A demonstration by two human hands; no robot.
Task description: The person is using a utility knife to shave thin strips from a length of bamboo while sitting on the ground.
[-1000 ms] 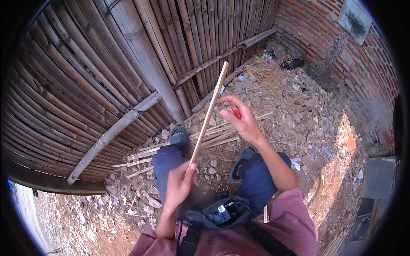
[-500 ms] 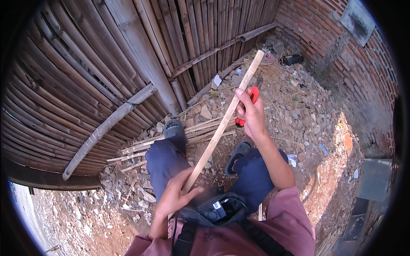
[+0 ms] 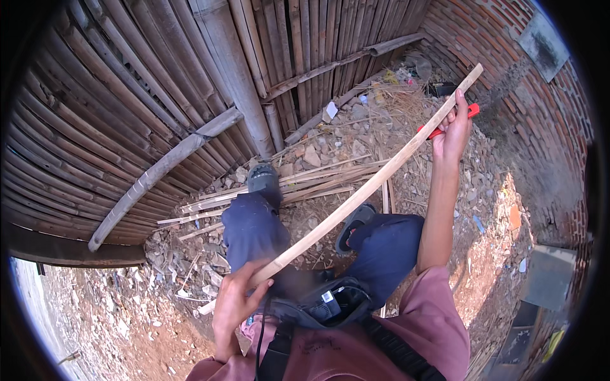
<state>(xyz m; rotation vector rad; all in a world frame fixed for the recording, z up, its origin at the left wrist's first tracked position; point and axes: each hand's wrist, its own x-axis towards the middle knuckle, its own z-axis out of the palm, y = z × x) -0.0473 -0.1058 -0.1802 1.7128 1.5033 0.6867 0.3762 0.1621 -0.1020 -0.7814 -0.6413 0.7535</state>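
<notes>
A long, pale, flat wood or bamboo strip point(image 3: 351, 203) slants across in front of me, from low left to upper right. My left hand point(image 3: 234, 300) is closed round its lower part; a short end sticks out beyond the hand. Near the far end, my right hand point(image 3: 454, 132) grips the strip together with a red-handled knife point(image 3: 473, 110). Red shows on both sides of that hand; the fingers hide the knife's middle, and I cannot make out its blade. The strip passes above my knees and bows slightly.
Several similar strips point(image 3: 318, 181) lie on the rubble beyond my feet. A bamboo slat wall point(image 3: 184, 70) with a thick post point(image 3: 232, 76) rises at the left and ahead. To the right stands a brick wall point(image 3: 502, 57). An open black bag point(image 3: 343, 305) sits at my waist.
My right hand has moved right and upward with the knife, now farther along the strip. The strip leans more to the right, and my left hand has shifted slightly left and down.
</notes>
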